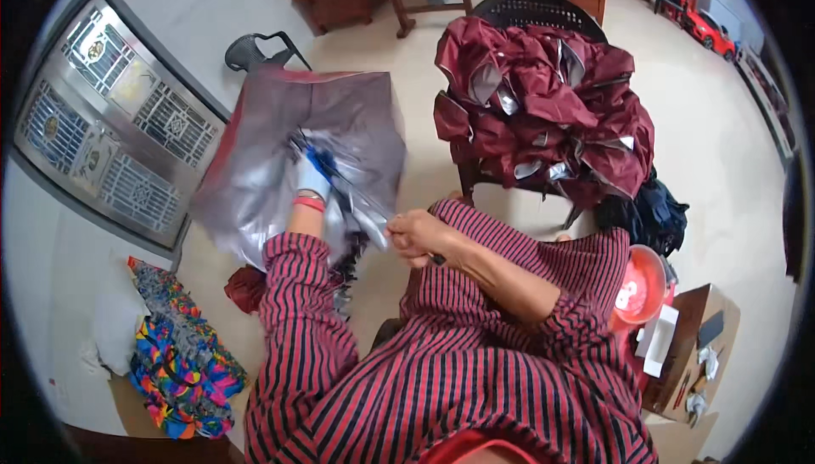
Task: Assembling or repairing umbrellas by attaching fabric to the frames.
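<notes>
My left hand [313,177], in a white glove with blue on the fingers, reaches into a large silver-lined maroon sheet [365,116] on the left. Its fingers look closed but are blurred, and I cannot make out what they hold. A thin dark rod [354,191] slants from beside the glove toward my right hand [414,237]. That bare hand is closed in a fist over my lap, and a dark end shows below it. Silvery material [369,228] hangs between the hands. Thin dark pieces [344,273] lie below, partly hidden by my left sleeve.
Crumpled maroon silver-lined fabric [543,99] heaps on a dark chair [539,7] ahead. To the right are a red basin [643,281] and a cardboard box [696,354]. Multicoloured cloth [182,371] lies at lower left, below a metal door [119,116]. Another dark chair [246,52] stands behind the sheet.
</notes>
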